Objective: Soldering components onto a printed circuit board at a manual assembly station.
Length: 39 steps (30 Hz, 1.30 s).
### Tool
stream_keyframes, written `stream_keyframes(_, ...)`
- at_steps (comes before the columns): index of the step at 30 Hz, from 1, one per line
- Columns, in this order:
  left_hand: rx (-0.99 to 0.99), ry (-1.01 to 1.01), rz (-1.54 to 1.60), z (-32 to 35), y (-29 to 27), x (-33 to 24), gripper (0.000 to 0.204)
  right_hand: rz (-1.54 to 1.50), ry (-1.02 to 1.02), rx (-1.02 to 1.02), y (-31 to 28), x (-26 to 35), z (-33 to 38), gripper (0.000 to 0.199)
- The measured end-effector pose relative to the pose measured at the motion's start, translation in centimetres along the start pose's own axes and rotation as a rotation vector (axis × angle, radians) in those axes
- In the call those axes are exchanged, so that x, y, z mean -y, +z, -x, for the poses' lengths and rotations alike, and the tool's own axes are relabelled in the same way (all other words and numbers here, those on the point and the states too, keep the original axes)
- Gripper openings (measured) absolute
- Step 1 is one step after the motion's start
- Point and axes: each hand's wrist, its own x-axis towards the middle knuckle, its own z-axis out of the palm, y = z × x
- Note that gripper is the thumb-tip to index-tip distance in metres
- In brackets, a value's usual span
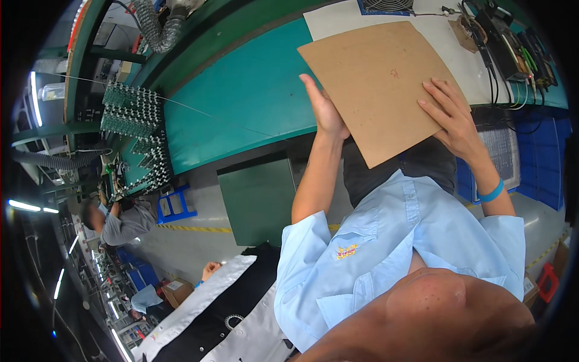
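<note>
A flat brown cardboard sheet (pixel 386 90) is tilted above the near edge of the bench, with a small red mark on its face. My left hand (pixel 329 114) supports its left edge; the thumb points up, apart from the sheet, and the other fingers are hidden beneath. At the right edge, my right hand (pixel 449 117) holds the sheet with its fingers laid over the top face. The right thumb is mostly hidden under the lower edge. A blue band (pixel 491 191) circles my right wrist.
The bench carries a green mat (pixel 241 114), a white sheet (pixel 329 21), a fan (pixel 386 6) and a black device with cables (pixel 503 48). Racked small parts (pixel 132 108) stand left. Blue crates (pixel 543 163) sit below right. Another person's sleeve (pixel 199 295) is near, lower left.
</note>
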Motion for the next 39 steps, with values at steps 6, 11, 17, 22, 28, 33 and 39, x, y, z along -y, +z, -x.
stream_keyframes(6,-0.044,0.065,-0.154,-0.8,1.6,2.0,0.080,-0.081,0.002,-0.047,0.0,-0.6,0.1,0.055)
stream_keyframes(11,0.027,-0.050,-0.066,-1.3,1.3,4.8,0.072,-0.088,0.000,-0.053,-0.1,-0.6,0.2,0.058)
stream_keyframes(17,0.236,-0.226,0.198,-1.2,1.7,6.6,0.072,-0.085,-0.019,-0.048,-0.2,-0.9,0.5,0.055)
stream_keyframes(22,0.593,-0.237,0.522,-0.4,3.0,7.2,0.072,-0.095,-0.021,-0.057,-0.5,-0.8,0.6,0.055)
stream_keyframes(28,0.998,-0.206,0.924,0.5,4.0,6.8,0.073,-0.107,-0.025,-0.131,-0.9,0.3,-0.3,0.065)
stream_keyframes(33,1.087,-0.059,0.881,1.6,4.6,4.1,0.068,-0.140,-0.072,-0.288,-0.6,2.1,-2.3,0.062)
stream_keyframes(39,0.117,0.015,-0.259,4.2,11.2,-3.0,0.053,-0.449,-0.057,-0.421,0.7,4.5,-4.0,0.055)
